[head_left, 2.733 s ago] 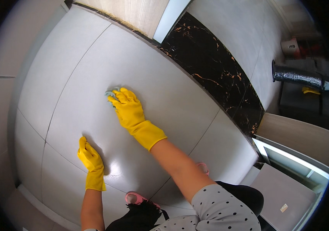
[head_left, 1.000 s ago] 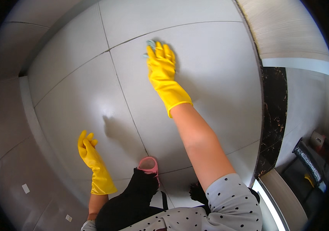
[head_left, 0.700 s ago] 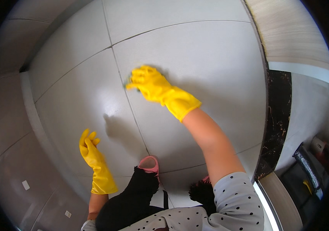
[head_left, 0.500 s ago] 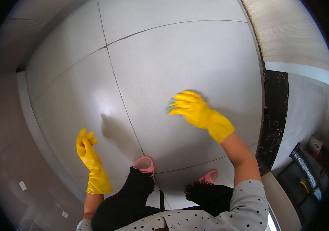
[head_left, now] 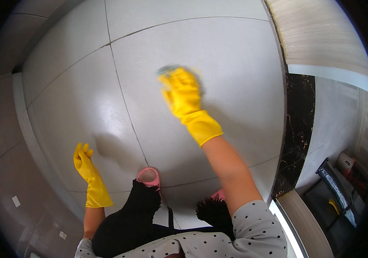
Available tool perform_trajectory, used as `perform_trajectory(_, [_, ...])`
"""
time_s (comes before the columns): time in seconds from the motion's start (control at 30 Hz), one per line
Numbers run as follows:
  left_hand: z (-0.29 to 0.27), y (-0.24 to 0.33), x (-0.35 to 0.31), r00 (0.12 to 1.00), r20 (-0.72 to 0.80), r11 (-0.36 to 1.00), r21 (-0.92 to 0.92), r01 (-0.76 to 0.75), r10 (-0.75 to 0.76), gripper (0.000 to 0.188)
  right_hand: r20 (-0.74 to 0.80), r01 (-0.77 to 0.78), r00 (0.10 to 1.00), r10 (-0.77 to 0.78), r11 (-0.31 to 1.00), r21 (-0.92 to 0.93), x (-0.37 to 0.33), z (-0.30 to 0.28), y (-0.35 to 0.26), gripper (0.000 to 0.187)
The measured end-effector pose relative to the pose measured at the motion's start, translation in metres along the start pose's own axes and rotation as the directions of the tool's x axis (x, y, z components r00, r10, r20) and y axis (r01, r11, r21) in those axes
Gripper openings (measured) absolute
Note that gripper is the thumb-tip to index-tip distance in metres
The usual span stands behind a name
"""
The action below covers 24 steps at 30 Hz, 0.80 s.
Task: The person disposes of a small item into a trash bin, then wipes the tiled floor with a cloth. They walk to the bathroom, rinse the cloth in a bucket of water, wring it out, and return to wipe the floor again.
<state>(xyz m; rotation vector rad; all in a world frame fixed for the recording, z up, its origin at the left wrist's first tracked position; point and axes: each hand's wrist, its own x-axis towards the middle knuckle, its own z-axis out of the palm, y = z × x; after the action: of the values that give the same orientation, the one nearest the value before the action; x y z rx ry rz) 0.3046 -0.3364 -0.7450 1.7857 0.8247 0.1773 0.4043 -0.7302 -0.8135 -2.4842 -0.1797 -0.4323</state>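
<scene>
Grip of the right hand [head_left: 182,89] is clamped on a grey-green cloth [head_left: 165,70]; left hand [head_left: 85,161] hangs slightly spread.

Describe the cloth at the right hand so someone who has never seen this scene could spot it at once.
Start with the large pale-grey floor tiles, then find the yellow-gloved right hand. The crumpled grey-green cloth peeks out at its far end, its dull greenish tint unlike the bright yellow glove beside it.
</scene>
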Motion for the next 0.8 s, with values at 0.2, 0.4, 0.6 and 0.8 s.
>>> perform_trajectory(0.2, [0.005,0.022,-0.014,0.999,0.017,0.999,0.034,-0.041,0.041,0.031,0.259,0.384,0.847,-0.464,0.871,0.306,-0.05,-0.041,-0.002,0.031])
perform_trajectory(0.4, [0.001,0.025,-0.023,1.0,-0.007,0.999,0.043,0.002,-0.002,0.031,0.194,0.087,0.98,-0.051,0.98,-0.181,-0.099,-0.128,0.102,0.03])
perform_trajectory(0.6, [-0.006,0.01,-0.017,0.998,0.012,0.998,0.003,0.066,-0.066,0.031,-0.371,-0.273,0.916,0.154,0.915,-0.295,-0.049,-0.087,0.12,0.035])
perform_trajectory(0.8, [-0.005,-0.005,-0.026,0.99,0.032,0.982,-0.126,0.142,-0.139,0.03,0.144,0.05,0.989,-0.032,0.992,-0.119,-0.06,-0.059,0.034,0.036])
